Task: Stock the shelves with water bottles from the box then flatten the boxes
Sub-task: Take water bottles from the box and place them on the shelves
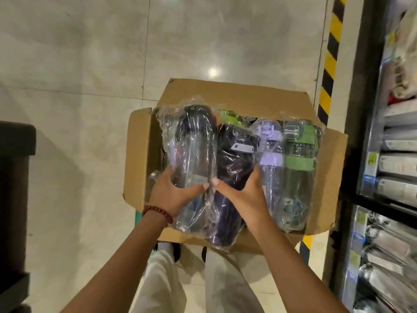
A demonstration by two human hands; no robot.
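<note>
Our left hand (172, 193) grips a plastic-wrapped black bottle (191, 154) at the left of the open cardboard box (331, 154); our right hand (240, 193) grips the purple bottle (234, 163) beside it.

There is one cardboard box (144, 141), open at the top. On top of it I count four water bottles in clear plastic wrap: one black bottle (194, 143), one dark purple bottle (234, 163), one bottle with a lilac band (269, 159) and one bottle with a green band (297, 161). More lie under them, but their number cannot be told. Two hands are visible, one left hand (173, 193) and one right hand (243, 193), and one red bead bracelet (155, 212).
</note>
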